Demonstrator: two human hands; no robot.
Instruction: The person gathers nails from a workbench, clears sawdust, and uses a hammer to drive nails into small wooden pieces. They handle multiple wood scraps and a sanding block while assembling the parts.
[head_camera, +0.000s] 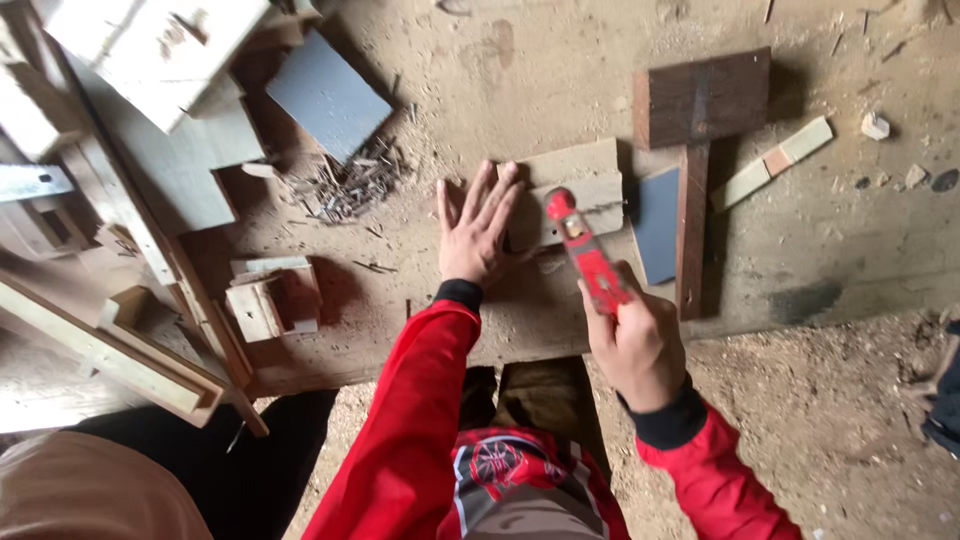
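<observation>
My left hand (478, 225) lies flat with fingers spread on a dusty board (400, 300), its fingertips against a small pale wood piece (575, 185). A red tool (585, 250), shaped like a hammer or level, sits gripped in my right hand (635, 345), its head raised over that pale piece. Both sleeves are red with black cuffs.
A pile of nails (350, 185) lies left of my left hand. A dark wooden T-shaped piece (695, 150) and a grey tile (657, 225) sit to the right. Another grey tile (328, 95), wood offcuts (270, 300) and planks (120, 350) lie left. Sawdust covers the ground.
</observation>
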